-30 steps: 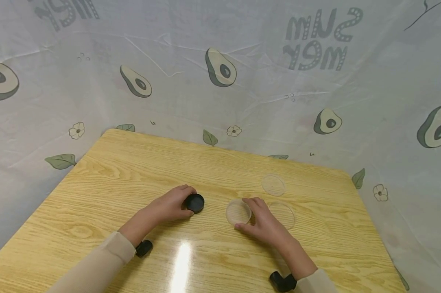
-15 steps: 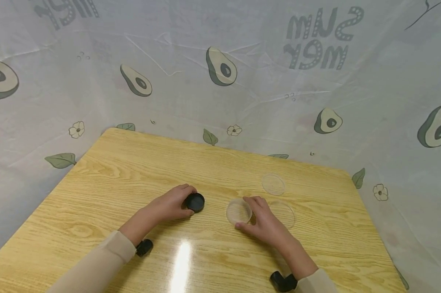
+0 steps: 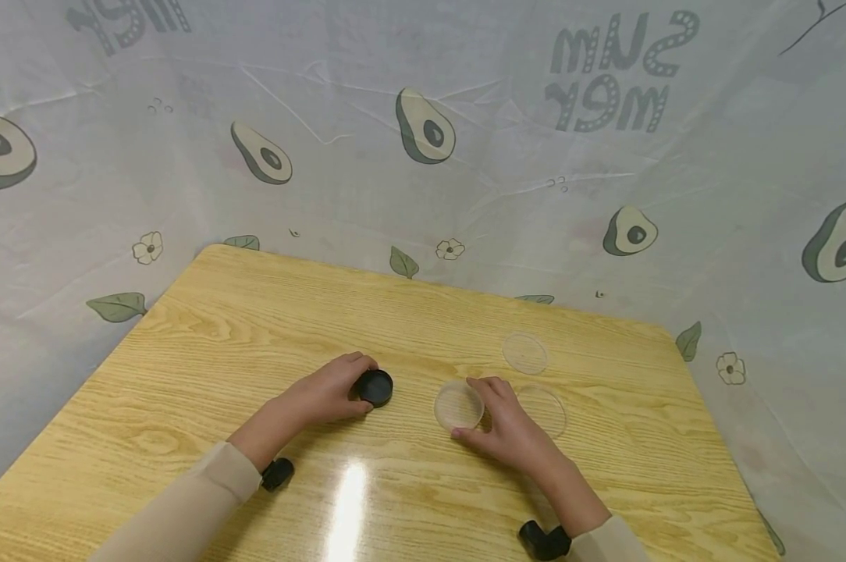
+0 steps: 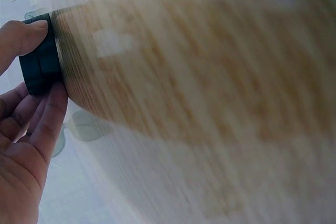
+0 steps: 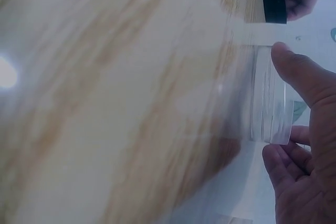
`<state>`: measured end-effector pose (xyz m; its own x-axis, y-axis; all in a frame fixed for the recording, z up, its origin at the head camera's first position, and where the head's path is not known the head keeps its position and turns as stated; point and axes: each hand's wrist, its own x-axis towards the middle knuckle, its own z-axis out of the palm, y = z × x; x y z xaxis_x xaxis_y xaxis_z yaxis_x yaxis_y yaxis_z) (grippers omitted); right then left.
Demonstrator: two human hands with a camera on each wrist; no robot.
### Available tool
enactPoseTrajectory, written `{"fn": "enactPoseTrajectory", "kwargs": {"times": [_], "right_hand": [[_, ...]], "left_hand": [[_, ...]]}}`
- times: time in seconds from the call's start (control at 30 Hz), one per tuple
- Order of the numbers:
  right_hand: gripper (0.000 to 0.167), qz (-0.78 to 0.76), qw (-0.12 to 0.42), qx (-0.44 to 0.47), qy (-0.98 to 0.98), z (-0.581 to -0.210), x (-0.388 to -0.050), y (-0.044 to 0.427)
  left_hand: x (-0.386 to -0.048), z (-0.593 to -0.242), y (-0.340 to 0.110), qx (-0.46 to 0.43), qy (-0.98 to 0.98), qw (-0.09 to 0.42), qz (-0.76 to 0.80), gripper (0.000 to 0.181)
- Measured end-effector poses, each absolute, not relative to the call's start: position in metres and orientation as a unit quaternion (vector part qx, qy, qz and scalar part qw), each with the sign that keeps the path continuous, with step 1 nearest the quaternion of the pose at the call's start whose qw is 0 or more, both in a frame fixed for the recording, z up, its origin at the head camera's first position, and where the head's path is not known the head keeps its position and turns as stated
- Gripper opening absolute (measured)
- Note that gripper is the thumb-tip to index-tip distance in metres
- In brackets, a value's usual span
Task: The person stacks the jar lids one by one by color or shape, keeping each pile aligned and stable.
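Observation:
In the head view my left hand (image 3: 328, 390) pinches a small black round cap (image 3: 376, 388) between thumb and fingers. The cap sits on the wooden table (image 3: 254, 312) with its hollow side up; the left wrist view shows its dark side wall (image 4: 41, 64) under the thumb. To its right, my right hand (image 3: 503, 425) holds a clear round petri dish (image 3: 458, 407) by its rim, thumb on the near side and fingers on the far side. Seen edge-on in the right wrist view, the clear dish (image 5: 269, 100) stands on the table. A gap separates dish and cap.
Behind the right hand lies a thin clear ring-like disc (image 3: 552, 398), partly hidden by that hand. Farther back is another clear disc (image 3: 524, 353). A printed curtain (image 3: 353, 179) hangs along the table's far edge. Black wrist cameras (image 3: 544, 541) sit under both wrists.

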<state>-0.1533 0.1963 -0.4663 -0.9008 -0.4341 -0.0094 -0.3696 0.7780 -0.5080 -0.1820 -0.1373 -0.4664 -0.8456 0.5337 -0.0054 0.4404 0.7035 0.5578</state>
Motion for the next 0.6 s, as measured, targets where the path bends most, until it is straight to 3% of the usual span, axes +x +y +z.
{"fn": "enactPoseTrajectory", "kwargs": {"times": [0.37, 0.6], "right_hand": [[0.091, -0.263, 0.050, -0.210, 0.940, -0.464, -0.151, 0.198], [0.086, -0.281, 0.021, -0.183, 0.942, -0.457, -0.154, 0.217]], "left_hand": [[-0.182, -0.466, -0.137, 0.268, 0.918, 0.083, 0.280, 0.050], [-0.182, -0.466, -0.137, 0.265, 0.918, 0.085, 0.283, 0.051]]}}
